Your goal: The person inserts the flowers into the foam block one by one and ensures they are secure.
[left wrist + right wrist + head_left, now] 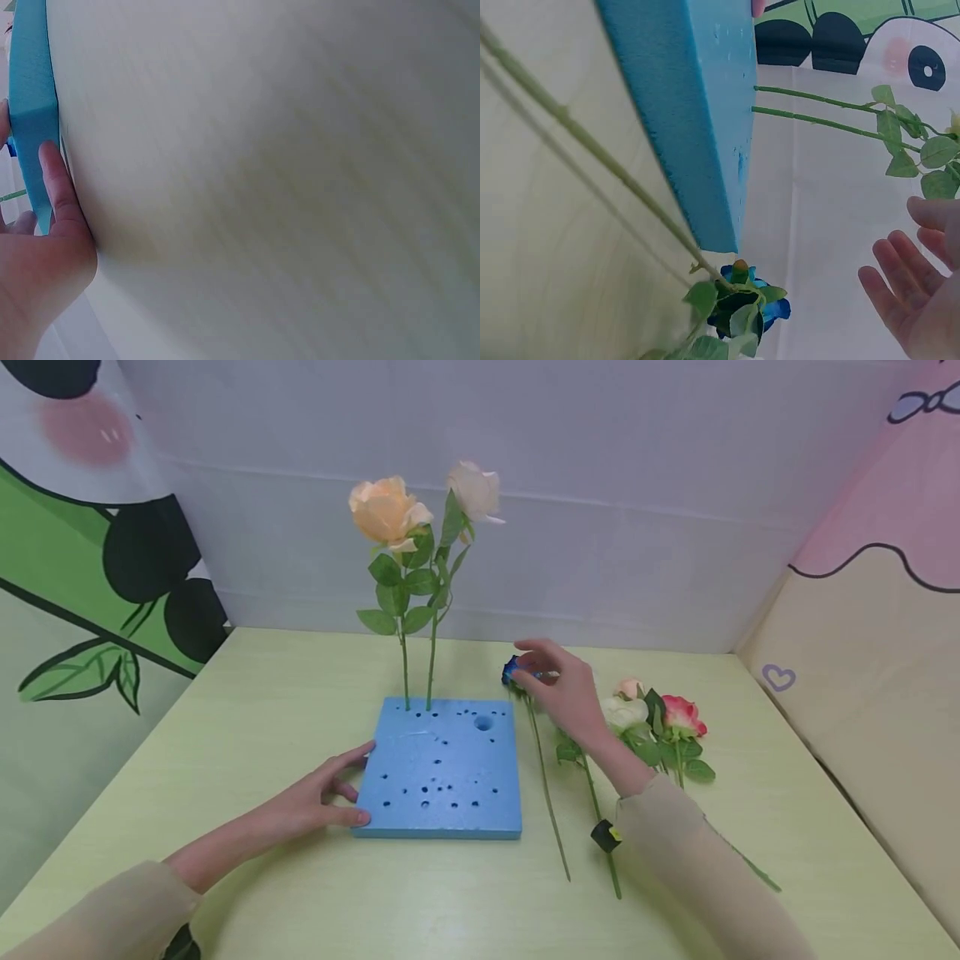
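My left hand (326, 793) rests against the left edge of a blue foam board (480, 760) dotted with holes, its thumb at the near corner. In the left wrist view a finger (61, 184) lies along the board's side. Upright in the far holes stand a peach rose (384, 512) and a pale pink rose (476, 493). My right hand (566, 693) hovers around a blue rose (510, 671) lying right of the board, stem towards me. In the right wrist view that hand's fingers are relaxed with nothing between them, apart from the blue rose (776, 307).
Right of the blue rose lie a white rose (624, 714), a pink-red rose (682, 717) and a small peach bloom (630, 687), partly behind my right forearm. A black tag (604, 835) sits on one stem. A pale curtain (600, 552) closes the table's far side.
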Motion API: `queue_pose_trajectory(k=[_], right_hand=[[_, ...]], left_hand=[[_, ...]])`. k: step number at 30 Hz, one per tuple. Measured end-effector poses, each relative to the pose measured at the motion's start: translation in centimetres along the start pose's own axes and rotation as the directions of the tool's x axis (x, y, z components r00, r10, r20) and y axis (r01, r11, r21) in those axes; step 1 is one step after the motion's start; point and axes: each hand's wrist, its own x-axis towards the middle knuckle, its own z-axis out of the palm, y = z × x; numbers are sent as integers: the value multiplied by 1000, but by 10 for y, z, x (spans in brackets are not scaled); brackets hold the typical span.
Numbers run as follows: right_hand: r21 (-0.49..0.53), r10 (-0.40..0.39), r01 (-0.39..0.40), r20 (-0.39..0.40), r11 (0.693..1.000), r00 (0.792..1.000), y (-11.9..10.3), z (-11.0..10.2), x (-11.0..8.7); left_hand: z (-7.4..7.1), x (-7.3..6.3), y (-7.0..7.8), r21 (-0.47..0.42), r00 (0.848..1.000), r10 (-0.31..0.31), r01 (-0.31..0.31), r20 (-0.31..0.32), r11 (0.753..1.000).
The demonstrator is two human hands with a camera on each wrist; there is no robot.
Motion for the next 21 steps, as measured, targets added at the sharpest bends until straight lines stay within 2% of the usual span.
queue_pose_trajectory(k=[8, 21], right_hand=[[-22, 26, -26, -9, 999, 1000, -2, -17, -20], [-78, 16, -21, -65, 997, 998, 10, -44, -57]], left_hand=[[-1, 0, 0, 0, 1000, -3, 3, -1, 1000], [-1, 0, 2, 10, 1000, -2, 2, 1, 1000]])
